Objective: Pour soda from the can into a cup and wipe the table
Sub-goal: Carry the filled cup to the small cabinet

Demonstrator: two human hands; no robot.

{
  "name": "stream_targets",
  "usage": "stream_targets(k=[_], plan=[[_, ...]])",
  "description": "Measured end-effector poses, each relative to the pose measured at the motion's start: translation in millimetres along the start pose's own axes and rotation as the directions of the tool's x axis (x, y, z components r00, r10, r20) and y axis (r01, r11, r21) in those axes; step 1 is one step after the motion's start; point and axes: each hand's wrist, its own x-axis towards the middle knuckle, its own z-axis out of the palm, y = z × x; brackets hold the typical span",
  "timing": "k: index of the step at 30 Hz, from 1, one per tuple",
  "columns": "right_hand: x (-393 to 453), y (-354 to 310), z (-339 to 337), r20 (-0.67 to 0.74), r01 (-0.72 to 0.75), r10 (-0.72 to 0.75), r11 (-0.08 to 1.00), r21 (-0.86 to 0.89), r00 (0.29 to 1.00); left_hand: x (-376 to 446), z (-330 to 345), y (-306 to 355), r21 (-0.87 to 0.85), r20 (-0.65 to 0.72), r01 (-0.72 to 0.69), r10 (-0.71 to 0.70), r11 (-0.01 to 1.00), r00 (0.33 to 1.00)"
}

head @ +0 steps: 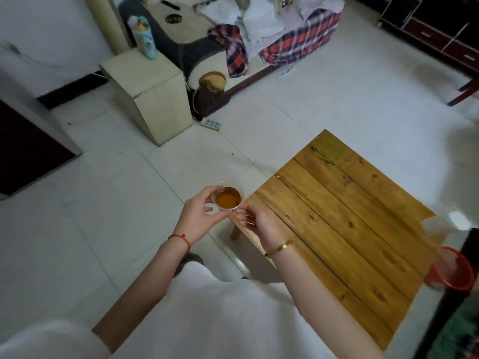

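A small clear cup [228, 199] holding amber liquid is in the air just off the left corner of the wooden table [344, 229]. My left hand [198, 220] grips the cup from the left, thumb and fingers curled round its wall. My right hand [261, 224] pinches the cup's near right rim with its fingertips. A crumpled white tissue [438, 224] lies at the table's right edge. No soda can shows in this view.
A red bin [452, 272] stands on the floor beyond the table's right edge. A beige cabinet [153, 99] with a bottle, a sofa with plaid cloth [298, 40] and a power strip [211, 123] sit across the white tiled floor.
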Motion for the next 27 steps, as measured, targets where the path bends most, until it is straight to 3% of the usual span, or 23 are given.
stream_targets(k=[3,16,27], plan=[[24,-1,45,0.003,0.005,-0.005,0.997,-0.083,1.000,10,-42,-14,-0.009,-0.062,0.020,-0.021,1.000,0.998],[103,-30,268,0.201,0.043,-0.010,0.986,-0.159,0.980,76,-251,-70,0.013,-0.254,0.050,-0.045,0.999,0.966],[174,-61,369,0.238,0.011,0.044,0.974,-0.224,0.970,147,-341,-103,0.021,-0.289,0.121,-0.110,0.992,0.951]])
